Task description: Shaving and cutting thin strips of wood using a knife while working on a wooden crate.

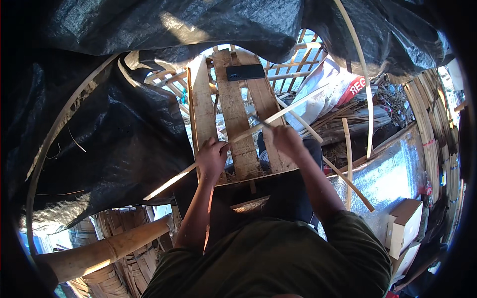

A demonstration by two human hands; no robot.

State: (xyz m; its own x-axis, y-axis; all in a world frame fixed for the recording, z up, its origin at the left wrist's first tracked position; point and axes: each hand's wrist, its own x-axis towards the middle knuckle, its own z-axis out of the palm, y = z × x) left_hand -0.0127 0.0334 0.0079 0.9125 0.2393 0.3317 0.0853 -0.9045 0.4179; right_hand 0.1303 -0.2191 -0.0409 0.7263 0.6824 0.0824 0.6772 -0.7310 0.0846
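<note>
Two hands on one long bamboo strip (pixel 248 133), which runs diagonally from lower left, past the black tarp (pixel 114 129), up to the right toward the white sacks (pixel 328 92). Left hand (pixel 211 158) is closed around the strip in a full fist, at the near end of the slatted wooden pallet (pixel 233 114) that serves as the table. Right hand (pixel 287 139) sits just up the strip, curled shut on something thin and dark that looks like a blade (pixel 262 121) laid against the strip; grip detail is blurred, so tool type is not certain.

Step in hand, as I read it: shaving or splitting the strip, left hand anchoring, right hand working the edge. Stroke looks to be underway rather than finished, since both hands are close together mid-strip.

Next move calls for: steady left grip, blade kept at a shallow angle along the grain, strip fed through so the worked section stays over the pallet. Risk: blade runs toward the left hand's fingers; the gap between the hands is small.

Around it: dark phone-like slab (pixel 245 72) lying on the far end of the pallet, well clear. More loose strips (pixel 348 159) lean to the right, near a silver foil sheet (pixel 392 174) and cardboard boxes (pixel 405 226). Thick bamboo pole (pixel 104 251) lies lower left.
</note>
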